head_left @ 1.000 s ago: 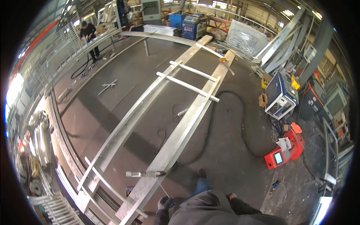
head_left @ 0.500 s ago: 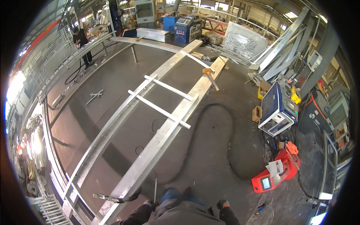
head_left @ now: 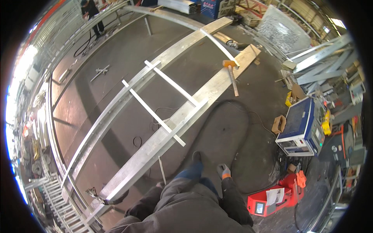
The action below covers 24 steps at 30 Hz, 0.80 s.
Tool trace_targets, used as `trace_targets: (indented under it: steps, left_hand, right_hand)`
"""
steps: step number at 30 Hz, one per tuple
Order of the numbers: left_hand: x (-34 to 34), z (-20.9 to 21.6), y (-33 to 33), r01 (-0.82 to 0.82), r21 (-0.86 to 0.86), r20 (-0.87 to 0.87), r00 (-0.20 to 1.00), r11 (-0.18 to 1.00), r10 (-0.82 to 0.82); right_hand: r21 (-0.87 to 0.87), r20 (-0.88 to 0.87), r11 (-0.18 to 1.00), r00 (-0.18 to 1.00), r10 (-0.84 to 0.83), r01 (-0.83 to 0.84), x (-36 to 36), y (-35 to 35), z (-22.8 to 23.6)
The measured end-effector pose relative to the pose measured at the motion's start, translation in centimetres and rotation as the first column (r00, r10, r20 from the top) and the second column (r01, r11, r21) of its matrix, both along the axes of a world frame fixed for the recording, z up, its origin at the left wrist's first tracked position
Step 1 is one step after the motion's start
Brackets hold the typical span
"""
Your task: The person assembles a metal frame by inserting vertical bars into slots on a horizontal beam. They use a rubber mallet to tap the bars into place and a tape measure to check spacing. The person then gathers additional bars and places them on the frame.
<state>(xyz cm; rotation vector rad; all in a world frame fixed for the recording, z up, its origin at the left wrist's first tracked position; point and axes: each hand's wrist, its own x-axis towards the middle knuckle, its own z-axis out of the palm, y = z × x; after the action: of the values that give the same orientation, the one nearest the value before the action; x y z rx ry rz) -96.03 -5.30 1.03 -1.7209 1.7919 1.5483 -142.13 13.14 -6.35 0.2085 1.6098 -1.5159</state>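
Note:
My left hand, in a dark sleeve, hangs low by my leg. It appears closed on the lower end of a thin pale strip. My right hand, in a grey glove with an orange cuff, hangs over the floor, fingers slightly apart and holding nothing. Ahead lies a ladder-like metal frame: a straight long beam, a curved beam, and white crossbars between them. A mallet with an orange head rests on the far end of the straight beam, its wooden handle toward me.
A dark hose loops across the floor. At right stand a red machine with a small screen and a blue-and-white machine. A dark-handled tool lies on the near beam end. Another person stands far left.
My view has tilted down and shifted, so the frame appears higher. My right hand has swung forward, and one foot shows stepped ahead. The pale strip has stayed with my left hand.

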Motion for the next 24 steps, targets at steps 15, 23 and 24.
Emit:
trace_targets:
  steps: [15,23,24]
  left_hand:
    - [-26.6,8.4,-8.8,-0.590,-0.009,-0.103,0.804,0.808,0.586]
    - [-41.3,12.3,-3.9,-0.953,0.046,0.097,0.302,0.298,0.948]
    - [-42.8,12.8,-3.7,-0.968,0.038,0.093,0.251,0.249,0.963]
  right_hand:
    - [0.193,-0.351,0.762,0.682,0.641,-0.618,-25.3,-31.1,7.6]
    - [0.326,-0.645,0.430,0.135,0.752,-0.842,-31.8,-45.2,13.0]
    - [0.386,-0.593,0.381,0.090,0.800,-0.840,-32.0,-46.5,13.6]
